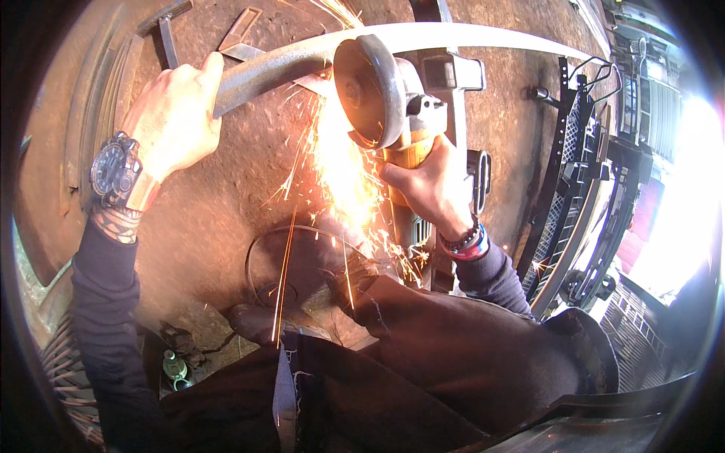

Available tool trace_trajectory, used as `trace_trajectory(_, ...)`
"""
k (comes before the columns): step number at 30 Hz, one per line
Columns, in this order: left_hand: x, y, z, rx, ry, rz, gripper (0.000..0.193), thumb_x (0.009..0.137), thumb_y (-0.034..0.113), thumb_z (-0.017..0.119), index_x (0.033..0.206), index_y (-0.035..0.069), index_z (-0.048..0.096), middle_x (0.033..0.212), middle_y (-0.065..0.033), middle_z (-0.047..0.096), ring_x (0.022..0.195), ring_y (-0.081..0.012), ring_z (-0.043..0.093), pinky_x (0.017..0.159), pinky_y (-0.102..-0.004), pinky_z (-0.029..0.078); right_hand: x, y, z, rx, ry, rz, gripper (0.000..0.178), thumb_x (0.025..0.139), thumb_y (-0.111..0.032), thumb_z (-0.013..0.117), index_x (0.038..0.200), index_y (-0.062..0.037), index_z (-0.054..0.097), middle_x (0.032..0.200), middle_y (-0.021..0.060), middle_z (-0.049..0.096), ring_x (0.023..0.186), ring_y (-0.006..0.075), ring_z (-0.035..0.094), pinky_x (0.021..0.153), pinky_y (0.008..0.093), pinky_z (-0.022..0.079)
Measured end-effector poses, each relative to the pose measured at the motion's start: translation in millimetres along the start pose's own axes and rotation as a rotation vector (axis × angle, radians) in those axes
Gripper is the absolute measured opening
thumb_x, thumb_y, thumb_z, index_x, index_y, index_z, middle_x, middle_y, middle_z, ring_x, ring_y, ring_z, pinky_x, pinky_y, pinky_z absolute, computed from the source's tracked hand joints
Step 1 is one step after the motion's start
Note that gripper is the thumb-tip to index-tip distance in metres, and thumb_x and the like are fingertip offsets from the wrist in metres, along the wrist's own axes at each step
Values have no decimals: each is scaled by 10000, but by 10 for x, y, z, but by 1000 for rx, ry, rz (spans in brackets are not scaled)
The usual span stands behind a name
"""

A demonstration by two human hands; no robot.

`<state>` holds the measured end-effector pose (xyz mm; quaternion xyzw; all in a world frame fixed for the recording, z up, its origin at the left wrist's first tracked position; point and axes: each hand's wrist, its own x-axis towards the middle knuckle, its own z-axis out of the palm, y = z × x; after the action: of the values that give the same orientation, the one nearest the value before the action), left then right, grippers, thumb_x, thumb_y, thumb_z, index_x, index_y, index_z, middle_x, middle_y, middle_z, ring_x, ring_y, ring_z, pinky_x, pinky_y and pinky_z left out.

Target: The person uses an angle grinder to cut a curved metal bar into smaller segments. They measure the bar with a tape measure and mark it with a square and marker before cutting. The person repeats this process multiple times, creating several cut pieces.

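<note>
My right hand (434,185) is closed round the yellow body of an angle grinder (410,155). The grinder's disc (353,92), under its dark guard, meets a long curved metal bar (276,74), and bright sparks (340,166) pour down from there toward my legs. My left hand (177,113) grips the bar's near left end, with the thumb side along its edge. The bar arches away to the right behind the grinder. A dark metal stand or vise (453,74) shows behind the grinder; its contact with the bar is partly hidden.
Metal frame pieces (240,30) lie on the brown floor (249,166) at the far left. Dark perforated metal parts (563,166) stand at the right. A thin cable (253,260) curls near my feet. A small bottle (174,365) stands at lower left, near coiled metal (64,370).
</note>
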<state>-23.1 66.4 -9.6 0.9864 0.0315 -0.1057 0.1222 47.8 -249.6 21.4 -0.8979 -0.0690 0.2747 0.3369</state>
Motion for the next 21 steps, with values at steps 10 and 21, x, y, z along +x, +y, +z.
trace_trajectory(10, -12, 12, 8, 2, -10, -15, 543, 789, 34, 694, 1290, -34, 497, 939, -277, 675, 932, -451, 664, 812, -506, 543, 9, 18, 17, -34, 22, -77, 351, 710, -97, 762, 1028, 16, 665, 888, 72, 711, 783, 153, 672, 748, 315, 551)
trace_trajectory(21, -39, -15, 73, 46, 105, 64, 503, 774, 55, 727, 1226, -30, 521, 888, -254, 687, 867, -417, 704, 765, -467, 585, 61, 21, -19, -54, 11, -60, 498, 674, -168, 787, 1104, 27, 631, 943, 180, 740, 892, 264, 734, 821, 363, 563)
